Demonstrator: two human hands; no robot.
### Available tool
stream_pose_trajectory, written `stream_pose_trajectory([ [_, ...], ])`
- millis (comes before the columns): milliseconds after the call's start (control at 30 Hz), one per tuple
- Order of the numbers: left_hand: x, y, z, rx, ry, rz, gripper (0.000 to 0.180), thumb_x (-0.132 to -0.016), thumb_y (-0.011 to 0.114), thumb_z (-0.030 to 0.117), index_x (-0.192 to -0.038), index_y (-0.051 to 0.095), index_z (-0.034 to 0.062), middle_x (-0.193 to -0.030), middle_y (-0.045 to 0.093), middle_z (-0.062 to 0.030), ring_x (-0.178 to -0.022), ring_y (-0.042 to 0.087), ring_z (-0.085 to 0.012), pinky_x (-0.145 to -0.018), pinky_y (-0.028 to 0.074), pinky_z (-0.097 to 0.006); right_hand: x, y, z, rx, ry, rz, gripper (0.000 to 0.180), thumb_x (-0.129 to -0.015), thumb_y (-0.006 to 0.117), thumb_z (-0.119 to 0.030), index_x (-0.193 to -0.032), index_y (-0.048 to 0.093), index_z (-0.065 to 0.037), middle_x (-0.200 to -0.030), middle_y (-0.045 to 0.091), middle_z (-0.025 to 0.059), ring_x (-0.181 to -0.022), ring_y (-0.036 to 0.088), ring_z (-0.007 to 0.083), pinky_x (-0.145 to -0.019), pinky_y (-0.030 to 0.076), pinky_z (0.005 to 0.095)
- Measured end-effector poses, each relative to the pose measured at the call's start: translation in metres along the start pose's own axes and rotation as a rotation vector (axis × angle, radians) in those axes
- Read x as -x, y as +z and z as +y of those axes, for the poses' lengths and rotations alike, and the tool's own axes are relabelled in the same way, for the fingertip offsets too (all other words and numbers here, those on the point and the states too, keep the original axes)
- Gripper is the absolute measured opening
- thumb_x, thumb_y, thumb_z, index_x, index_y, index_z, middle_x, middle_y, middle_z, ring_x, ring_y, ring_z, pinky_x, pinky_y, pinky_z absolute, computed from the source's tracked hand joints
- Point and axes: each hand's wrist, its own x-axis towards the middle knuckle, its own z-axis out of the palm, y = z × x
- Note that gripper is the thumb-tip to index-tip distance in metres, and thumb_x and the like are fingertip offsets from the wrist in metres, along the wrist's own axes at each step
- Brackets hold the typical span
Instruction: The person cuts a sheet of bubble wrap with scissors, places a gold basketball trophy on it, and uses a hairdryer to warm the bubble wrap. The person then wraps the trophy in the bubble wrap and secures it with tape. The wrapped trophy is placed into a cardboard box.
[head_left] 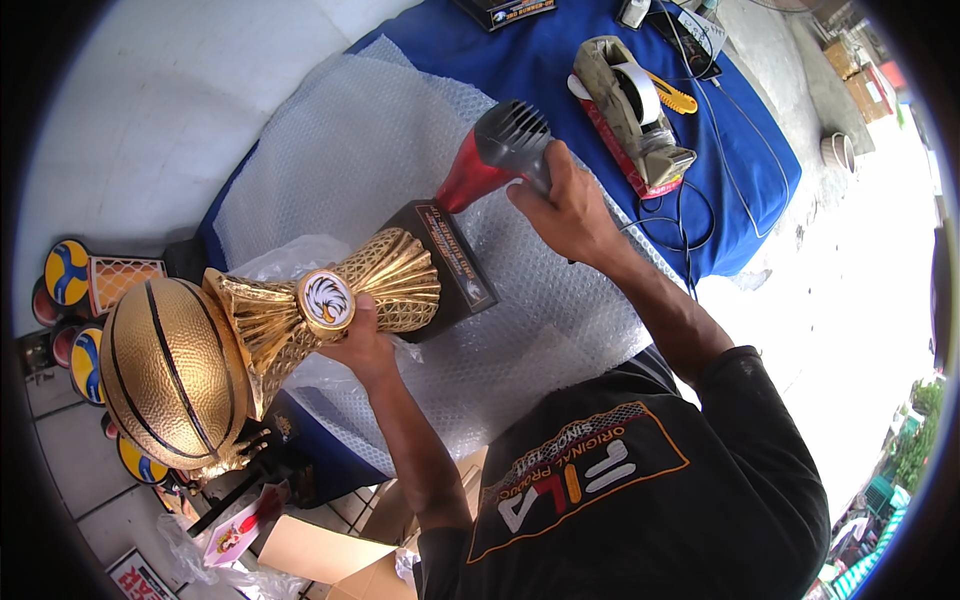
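My left hand (362,348) is closed round the waist of a large golden trophy (395,275), its thumb by the round eagle badge (327,299). The trophy lies tilted on its side, with a golden basketball (175,368) toward the left and a black base (455,265) toward the right. In my right hand (575,210) is a red and dark grey hair dryer (478,170), gripped by its handle. Its red nozzle points down at the edge of the base, close to the plate there. Clear bubble wrap (330,150) is spread under the trophy.
On the blue cloth (740,180) stand a tape dispenser (625,105) and a yellow cutter (675,95), with cables looping beside them. Several smaller trophies with volleyball shapes (68,272) are at the left wall. An open cardboard box (325,550) sits below.
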Motion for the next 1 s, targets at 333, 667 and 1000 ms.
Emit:
stream_pose_trajectory([
  [333,-0.003,0.003,-0.002,-0.021,0.081,0.044,0.078,-0.076,0.073,0.000,-0.142,0.033,-0.0015,-0.128,0.053,-0.0161,-0.114,0.056,-0.0266,-0.105,0.044,-0.042,0.013,-0.027,-0.011,-0.647,0.310,-0.243,0.042,-0.091,0.071,-0.024,-0.122,0.049,-0.006,-0.081,0.057,0.0009,-0.070,0.058,0.0090,-0.063,0.049,0.0274],
  [667,-0.005,0.016,0.015,-0.048,-0.052,0.155,0.093,-0.070,0.071,-0.014,-0.148,0.021,0.0009,-0.135,0.046,-0.0156,-0.121,0.054,-0.0258,-0.104,0.048,-0.039,0.029,-0.060,-0.004,-0.338,-0.186,0.100,0.040,-0.090,0.074,-0.018,-0.123,0.054,-0.006,-0.111,0.056,0.0030,-0.092,0.054,0.0100,-0.078,0.045,0.0239],
  [1000,-0.033,0.016,0.041,-0.155,-0.093,0.044,0.069,-0.071,0.077,-0.005,-0.131,0.041,-0.0052,-0.113,0.059,-0.0154,-0.099,0.063,-0.0211,-0.083,0.056,-0.032,0.053,-0.221,0.157,0.931,0.148,0.725,0.048,-0.087,0.072,-0.042,-0.107,0.050,-0.003,-0.095,0.066,0.0193,-0.089,0.065,0.0402,-0.074,0.050,0.0488],
])
